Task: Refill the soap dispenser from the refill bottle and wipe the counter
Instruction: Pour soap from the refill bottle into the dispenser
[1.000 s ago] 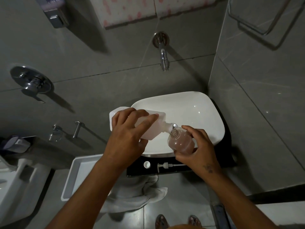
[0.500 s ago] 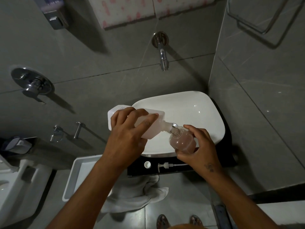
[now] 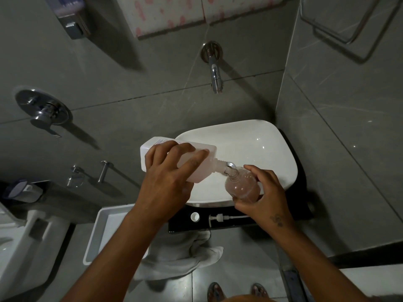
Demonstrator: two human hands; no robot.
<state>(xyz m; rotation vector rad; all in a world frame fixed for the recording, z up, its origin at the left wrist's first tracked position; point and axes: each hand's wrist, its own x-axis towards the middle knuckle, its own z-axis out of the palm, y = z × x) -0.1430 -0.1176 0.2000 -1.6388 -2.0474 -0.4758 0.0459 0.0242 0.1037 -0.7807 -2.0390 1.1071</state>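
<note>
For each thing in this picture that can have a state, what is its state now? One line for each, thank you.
White plastic refill bottle: uncapped, tipped sideways, neck at the dispenser's mouth.
Clear round soap dispenser: open, tilted, partly filled with pinkish soap.
White pump head: removed, lying on the black counter.
Small white cap: off, on the counter.
Chrome wall tap: no water running.
Left hand: gripping the refill bottle.
Right hand: holding the dispenser.

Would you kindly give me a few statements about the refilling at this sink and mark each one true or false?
1. The left hand tips the refill bottle toward the dispenser. True.
2. The right hand holds the soap dispenser over the basin. True.
3. The pump head is screwed onto the dispenser. False: it lies on the black counter.
4. The white cap lies inside the basin. False: it sits on the counter beside the pump.
5. Water runs from the tap. False: none shows.
</note>
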